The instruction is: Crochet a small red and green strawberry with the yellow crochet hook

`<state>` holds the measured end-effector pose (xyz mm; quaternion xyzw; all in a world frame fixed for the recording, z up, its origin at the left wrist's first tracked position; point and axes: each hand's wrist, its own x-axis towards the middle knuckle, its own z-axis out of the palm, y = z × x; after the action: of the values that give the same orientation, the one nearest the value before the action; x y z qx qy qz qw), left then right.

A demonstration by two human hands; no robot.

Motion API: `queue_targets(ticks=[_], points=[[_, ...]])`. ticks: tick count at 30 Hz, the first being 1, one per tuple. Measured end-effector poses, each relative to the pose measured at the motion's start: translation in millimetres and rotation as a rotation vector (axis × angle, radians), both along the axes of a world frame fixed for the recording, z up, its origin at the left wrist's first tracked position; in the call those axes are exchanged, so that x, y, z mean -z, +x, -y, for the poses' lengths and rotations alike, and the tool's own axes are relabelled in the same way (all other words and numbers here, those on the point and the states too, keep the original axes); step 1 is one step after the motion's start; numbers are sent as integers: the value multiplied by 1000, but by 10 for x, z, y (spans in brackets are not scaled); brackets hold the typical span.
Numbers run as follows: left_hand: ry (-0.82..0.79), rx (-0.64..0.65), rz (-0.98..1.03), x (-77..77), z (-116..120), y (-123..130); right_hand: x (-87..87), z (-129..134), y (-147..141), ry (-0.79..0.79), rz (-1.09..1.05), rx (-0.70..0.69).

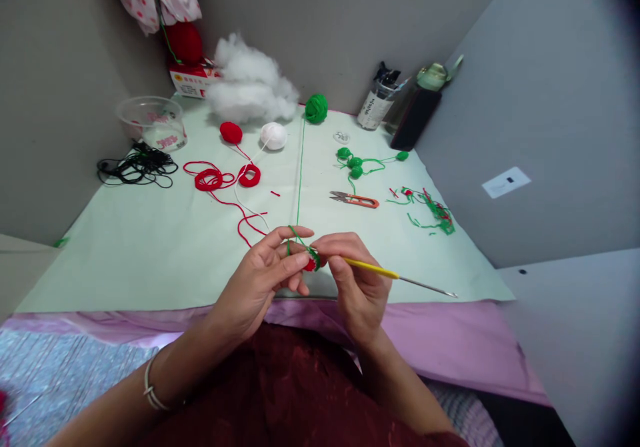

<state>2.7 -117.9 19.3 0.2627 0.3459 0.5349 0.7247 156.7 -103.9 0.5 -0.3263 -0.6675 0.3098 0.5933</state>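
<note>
My left hand pinches a small red and green crochet piece between thumb and fingers. Green yarn loops over its raised index finger. In my right hand is a crochet hook with a yellow grip, held like a pencil. One end of the hook meets the piece, while its bare metal end points right. From the fingers, a green strand runs up the table to a green yarn ball. The fingertips partly cover the piece.
Red yarn rings, a red ball and a white ball lie ahead. Orange thread snips sit right of centre, near green crocheted bits and yarn scraps. White stuffing, a plastic tub and black cord stand farther left.
</note>
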Motion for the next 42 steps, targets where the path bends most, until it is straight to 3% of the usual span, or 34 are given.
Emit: queue_targets(ticks=[10,15,20,29,32,35,38,42], points=[[30,-38,-45,33,6,-34,40,-94,-14,-343,-398,-184],[68,-44,-78,36,23,-33,-35,-70,9,-405,-418,-222],[127,-72,-157,55,36,-43,-31,-12,57,-274,-253,-161],[166,-205,-379,30,65,-8,-52,58,66,235,247,8],[147,-205,-302,18,80,7,-12,80,55,329,387,108],[33,-41,-79,11,64,-22,44,101,41,423,488,211],[-91,47,69,-10,23,-72,46,80,13,286,239,182],[-52,-22,42,-28,-4,-67,-19,-3,-46,-27,-107,33]])
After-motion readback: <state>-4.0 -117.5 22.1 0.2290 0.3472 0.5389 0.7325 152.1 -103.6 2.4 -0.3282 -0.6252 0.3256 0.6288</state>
